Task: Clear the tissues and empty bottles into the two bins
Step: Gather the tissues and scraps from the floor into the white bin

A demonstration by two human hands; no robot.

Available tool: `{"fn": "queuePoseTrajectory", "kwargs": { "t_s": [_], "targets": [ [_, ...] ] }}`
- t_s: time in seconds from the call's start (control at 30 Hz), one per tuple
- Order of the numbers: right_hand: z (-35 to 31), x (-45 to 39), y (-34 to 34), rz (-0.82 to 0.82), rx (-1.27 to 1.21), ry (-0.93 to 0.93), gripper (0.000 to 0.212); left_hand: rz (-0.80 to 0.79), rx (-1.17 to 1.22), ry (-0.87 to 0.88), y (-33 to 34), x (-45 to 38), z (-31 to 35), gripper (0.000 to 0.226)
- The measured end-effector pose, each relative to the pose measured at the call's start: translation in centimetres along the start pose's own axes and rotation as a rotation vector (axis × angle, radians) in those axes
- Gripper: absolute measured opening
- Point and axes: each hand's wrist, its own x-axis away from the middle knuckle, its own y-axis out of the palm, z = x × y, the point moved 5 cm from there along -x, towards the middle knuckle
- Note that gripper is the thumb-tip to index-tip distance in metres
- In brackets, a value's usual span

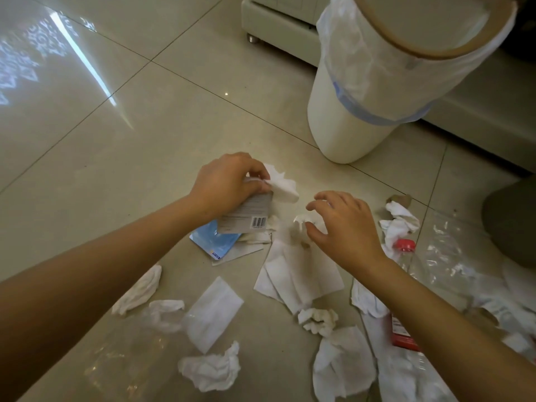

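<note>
My left hand (226, 181) grips a crumpled white tissue (282, 182) together with a grey barcoded wrapper (246, 217), low over the tiled floor. My right hand (339, 224) hovers with curled fingers just above a small crumpled tissue (301, 224) that lies on a flat white sheet (298, 274). Several more tissues lie scattered, such as a crumpled tissue (210, 369) near the bottom. A clear empty bottle with a red cap (404, 245) lies under my right forearm. One white bin (374, 79) with a plastic liner stands beyond my hands, at upper right.
A blue packet (211, 242) lies on the floor under the wrapper. Clear plastic film (446, 250) lies at right and another piece (124, 364) at lower left. A white cabinet base (278, 27) stands behind the bin. A dark object (510, 221) sits at the right edge.
</note>
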Motion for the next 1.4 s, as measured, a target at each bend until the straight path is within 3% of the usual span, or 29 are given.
{"fn": "queuePoseTrajectory", "kwargs": {
  "t_s": [0.07,0.13,0.2,0.27,0.37,0.5,0.6,0.77,0.93,1.1,1.4],
  "targets": [
    [0.1,0.1,-0.2,-0.059,-0.057,0.048,0.039,0.035,0.107,-0.036,-0.6,0.1,0.0,0.012],
    [-0.5,0.1,0.0,-0.143,-0.233,0.122,0.064,0.063,0.245,-0.102,-0.7,0.1,-0.5,0.006],
    [-1.7,0.0,0.9,-0.305,-0.628,0.256,0.1,0.072,0.392,-0.183,-0.1,0.3,-1.2,0.008],
    [-3.2,-0.6,1.9,-0.371,-0.936,0.29,0.121,0.046,0.539,-0.254,1.0,0.8,-1.5,0.012],
    [-4.6,-2.1,3.3,-0.325,-1.093,0.209,0.108,-0.021,0.588,-0.249,2.4,1.4,-1.1,0.014],
    [-4.8,-3.5,5.2,-0.251,-1.146,0.31,0.094,0.045,0.568,-0.229,1.4,1.6,-1.5,0.009],
    [-4.9,-4.2,6.1,-0.249,-0.987,0.326,0.082,0.152,0.59,-0.265,-0.3,1.9,-3.0,0.004],
    [-6.0,-4.9,7.2,-0.381,-0.536,0.16,0.098,0.264,0.628,-0.344,-2.3,2.8,-6.6,0.005],
    [-7.9,-5.4,8.8,-0.486,-0.383,0.019,0.103,0.288,0.668,-0.401,-1.5,3.5,-9.0,0.006],
    [-10.6,-5.5,10.2,-0.407,-0.17,-0.114,0.088,0.259,0.642,-0.408,-0.7,3.8,-9.7,0.004],
    [-10.3,-5.4,10.5,-0.454,-0.092,-0.044,0.08,0.246,0.653,-0.416,-0.7,4.0,-9.9,0.004]
  ]
}}
